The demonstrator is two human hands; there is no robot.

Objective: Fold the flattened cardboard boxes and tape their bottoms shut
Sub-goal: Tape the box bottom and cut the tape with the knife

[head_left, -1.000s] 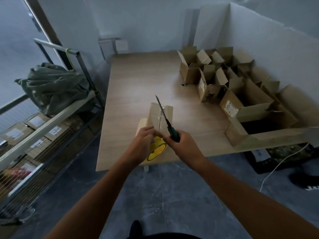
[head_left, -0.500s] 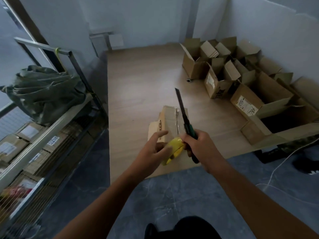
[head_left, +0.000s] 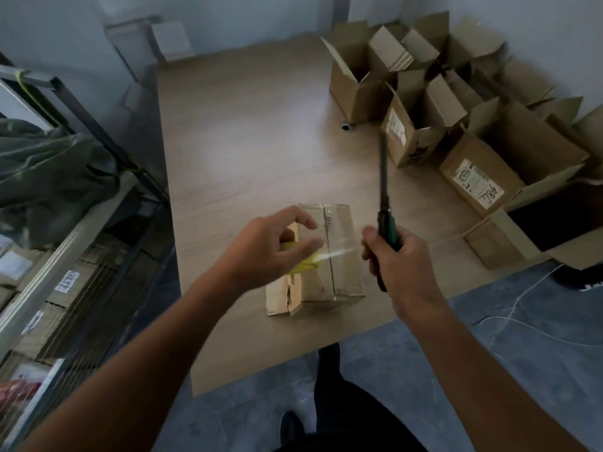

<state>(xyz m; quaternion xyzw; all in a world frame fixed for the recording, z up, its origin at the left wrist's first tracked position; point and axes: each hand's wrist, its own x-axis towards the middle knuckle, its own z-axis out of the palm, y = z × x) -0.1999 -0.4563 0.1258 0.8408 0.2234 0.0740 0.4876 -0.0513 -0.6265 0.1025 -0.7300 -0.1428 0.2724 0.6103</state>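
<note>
Taping the box bottom near the front edge of the table.

We keep the box upside down on the table so its bottom seam faces up, ready for the tape, a clear strip that stretches taut across the flaps between our two hands. Our left hand hovers over the box's left side, fingers loosely curled and half open around the yellow roll, likely to steady it as the strip pays out. Our right hand is closed tight on the green-handled knife, blade pointing up and away from us, seemingly poised to cut the strip. Finished boxes stand open-topped at the far right, well apart, leaving working room.
</note>
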